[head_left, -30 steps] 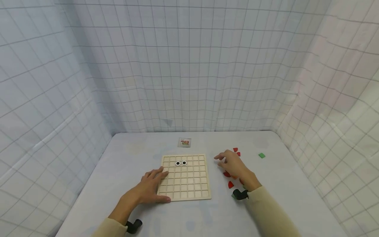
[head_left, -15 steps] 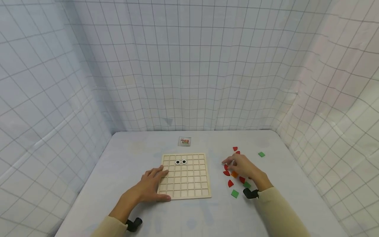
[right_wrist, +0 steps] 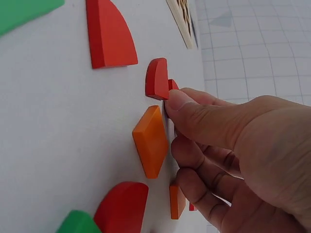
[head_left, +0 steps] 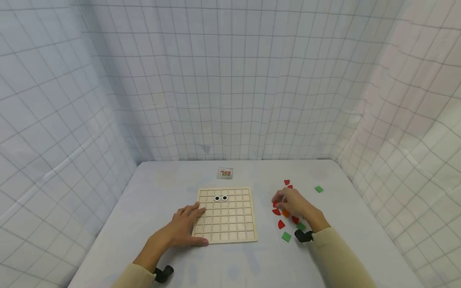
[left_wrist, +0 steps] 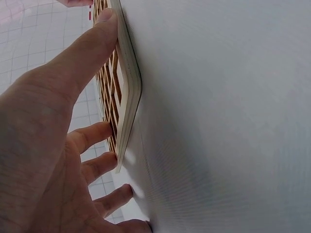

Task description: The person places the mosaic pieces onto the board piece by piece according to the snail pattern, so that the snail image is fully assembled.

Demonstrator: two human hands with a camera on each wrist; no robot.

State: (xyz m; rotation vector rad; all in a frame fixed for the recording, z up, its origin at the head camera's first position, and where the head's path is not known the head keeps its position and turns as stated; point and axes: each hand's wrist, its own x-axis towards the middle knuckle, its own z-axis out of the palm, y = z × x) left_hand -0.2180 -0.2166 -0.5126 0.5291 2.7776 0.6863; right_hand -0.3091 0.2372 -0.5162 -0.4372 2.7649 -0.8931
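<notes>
A pale wooden grid board [head_left: 229, 219] lies on the table, with two white discs with black centres [head_left: 221, 198] in its upper cells. My left hand [head_left: 182, 229] rests on the board's left side, fingers spread, thumb along the front corner; in the left wrist view the thumb [left_wrist: 92, 48] presses the rim. To the right of the board, my right hand [head_left: 294, 203] pinches a red quarter-round piece [right_wrist: 173, 84] between thumb and index finger, down at the table. That piece is mostly hidden by the thumb. An orange diamond-shaped piece [right_wrist: 151, 141] lies just beside the fingers.
Several red quarter-round pieces [head_left: 281, 224] are scattered around my right hand, with green pieces [head_left: 286, 237] nearer me and another green piece [head_left: 319, 189] farther right. A small picture card [head_left: 225, 173] lies behind the board. Gridded white cloth [head_left: 230, 100] walls the table's back and sides.
My right hand has drawn back to the right from beside the board to the loose pieces, and its thumb and finger have closed on a red piece. My left hand stays put.
</notes>
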